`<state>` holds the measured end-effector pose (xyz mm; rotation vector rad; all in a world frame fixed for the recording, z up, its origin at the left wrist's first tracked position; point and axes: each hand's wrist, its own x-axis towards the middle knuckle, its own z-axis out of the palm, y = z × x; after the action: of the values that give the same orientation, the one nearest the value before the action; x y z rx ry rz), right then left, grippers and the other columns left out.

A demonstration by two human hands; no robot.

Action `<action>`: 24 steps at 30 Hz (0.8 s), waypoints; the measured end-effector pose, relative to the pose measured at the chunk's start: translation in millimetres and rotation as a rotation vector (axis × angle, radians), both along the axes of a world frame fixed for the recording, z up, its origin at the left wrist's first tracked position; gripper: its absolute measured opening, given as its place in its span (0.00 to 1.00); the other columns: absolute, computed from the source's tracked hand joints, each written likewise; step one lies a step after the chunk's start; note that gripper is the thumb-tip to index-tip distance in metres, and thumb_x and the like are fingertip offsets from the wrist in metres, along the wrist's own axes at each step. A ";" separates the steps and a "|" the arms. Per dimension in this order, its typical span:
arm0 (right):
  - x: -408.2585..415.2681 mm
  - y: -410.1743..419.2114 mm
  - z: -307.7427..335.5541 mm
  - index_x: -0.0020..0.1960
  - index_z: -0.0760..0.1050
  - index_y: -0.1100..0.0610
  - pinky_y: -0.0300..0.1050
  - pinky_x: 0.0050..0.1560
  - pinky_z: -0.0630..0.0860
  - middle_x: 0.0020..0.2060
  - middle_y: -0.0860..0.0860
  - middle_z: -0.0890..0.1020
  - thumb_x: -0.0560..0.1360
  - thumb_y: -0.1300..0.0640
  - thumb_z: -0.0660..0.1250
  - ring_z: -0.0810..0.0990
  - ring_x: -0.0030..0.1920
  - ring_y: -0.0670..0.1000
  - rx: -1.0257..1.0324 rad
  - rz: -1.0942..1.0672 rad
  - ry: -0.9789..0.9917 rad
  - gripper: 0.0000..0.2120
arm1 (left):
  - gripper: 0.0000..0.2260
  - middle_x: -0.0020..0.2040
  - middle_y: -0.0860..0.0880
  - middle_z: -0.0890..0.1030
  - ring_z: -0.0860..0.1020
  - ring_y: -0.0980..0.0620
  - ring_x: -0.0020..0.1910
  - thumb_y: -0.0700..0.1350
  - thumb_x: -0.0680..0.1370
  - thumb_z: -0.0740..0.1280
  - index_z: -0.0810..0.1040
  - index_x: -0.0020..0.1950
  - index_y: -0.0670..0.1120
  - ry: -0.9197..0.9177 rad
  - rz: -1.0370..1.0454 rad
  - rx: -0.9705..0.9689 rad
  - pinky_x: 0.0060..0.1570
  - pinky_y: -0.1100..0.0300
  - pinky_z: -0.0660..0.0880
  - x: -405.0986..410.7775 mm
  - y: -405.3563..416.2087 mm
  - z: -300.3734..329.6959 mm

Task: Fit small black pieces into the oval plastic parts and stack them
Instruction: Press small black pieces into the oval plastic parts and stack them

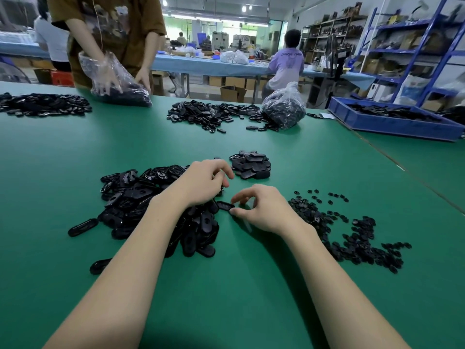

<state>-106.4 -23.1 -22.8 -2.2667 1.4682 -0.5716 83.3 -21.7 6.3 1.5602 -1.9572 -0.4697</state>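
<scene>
Both forearms reach forward over the green table (226,285). The left hand (201,182) hovers palm-down at the right edge of the big pile of oval parts (141,202), fingers curled; what it holds I cannot tell. Just right of that pile, the right hand (264,210) pinches one oval part (224,205) between thumb and forefinger. Small black pieces (352,235) lie scattered further right; a neat stack (251,164) sits beyond the pile. No legible writing shows.
</scene>
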 end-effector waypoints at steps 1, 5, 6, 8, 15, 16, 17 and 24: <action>-1.1 -0.3 0.0 0.55 0.83 0.42 0.41 0.48 0.73 0.44 0.41 0.80 0.73 0.43 0.75 0.73 0.37 0.38 0.007 -0.002 -0.020 0.11 | 0.15 0.44 0.58 0.84 0.80 0.54 0.40 0.40 0.82 0.56 0.80 0.52 0.54 -0.004 0.009 0.000 0.34 0.70 0.70 1.3 -0.9 -0.5; 6.2 2.4 -2.0 0.57 0.82 0.40 0.40 0.47 0.70 0.46 0.41 0.80 0.73 0.42 0.74 0.72 0.37 0.39 -0.011 0.018 -0.022 0.13 | 0.15 0.44 0.58 0.83 0.81 0.55 0.43 0.38 0.81 0.56 0.81 0.52 0.52 -0.016 0.031 0.011 0.41 0.66 0.74 2.1 -1.9 -1.5; 11.8 4.0 -3.0 0.58 0.82 0.41 0.40 0.47 0.70 0.46 0.41 0.80 0.74 0.43 0.74 0.72 0.37 0.40 -0.020 0.034 -0.017 0.13 | 0.15 0.43 0.58 0.83 0.81 0.54 0.44 0.38 0.80 0.56 0.81 0.52 0.52 -0.019 0.027 0.016 0.45 0.64 0.75 1.3 -1.6 -1.6; 23.3 8.0 -3.5 0.59 0.83 0.44 0.39 0.48 0.72 0.45 0.42 0.80 0.75 0.50 0.73 0.72 0.36 0.40 -0.010 0.070 -0.042 0.13 | 0.16 0.43 0.58 0.84 0.81 0.55 0.45 0.37 0.79 0.56 0.81 0.52 0.51 -0.031 0.012 0.017 0.45 0.65 0.74 -0.7 -1.8 -2.7; 45.1 21.1 4.1 0.50 0.78 0.53 0.35 0.45 0.70 0.43 0.48 0.83 0.74 0.62 0.67 0.80 0.44 0.49 0.057 0.110 -0.204 0.07 | 0.17 0.45 0.54 0.84 0.79 0.56 0.43 0.36 0.79 0.55 0.81 0.52 0.50 0.004 0.029 0.002 0.42 0.67 0.71 -0.1 -3.7 -1.6; 46.1 22.1 4.3 0.50 0.79 0.54 0.36 0.44 0.70 0.43 0.48 0.83 0.75 0.61 0.66 0.80 0.44 0.50 0.063 0.114 -0.195 0.06 | 0.17 0.44 0.55 0.84 0.80 0.55 0.43 0.36 0.79 0.55 0.81 0.51 0.51 0.013 0.031 -0.001 0.41 0.70 0.71 -0.3 -3.4 -1.4; 47.3 23.8 4.3 0.51 0.79 0.55 0.38 0.43 0.69 0.43 0.48 0.83 0.76 0.59 0.66 0.79 0.45 0.50 0.068 0.125 -0.179 0.06 | 0.16 0.44 0.55 0.83 0.80 0.54 0.44 0.37 0.80 0.55 0.81 0.51 0.51 0.024 0.033 -0.002 0.40 0.73 0.71 -0.6 -3.2 -1.4; 51.9 29.2 10.4 0.52 0.75 0.53 0.42 0.38 0.67 0.45 0.50 0.79 0.80 0.54 0.63 0.75 0.46 0.53 0.136 0.219 -0.107 0.04 | 0.16 0.46 0.52 0.84 0.79 0.56 0.40 0.39 0.82 0.55 0.81 0.52 0.50 0.074 0.052 0.006 0.36 0.76 0.68 1.3 -1.3 1.6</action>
<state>-54.5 6.1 -12.3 -2.2168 1.1529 -0.5021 84.6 -23.0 7.9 1.5710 -1.8566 -0.5049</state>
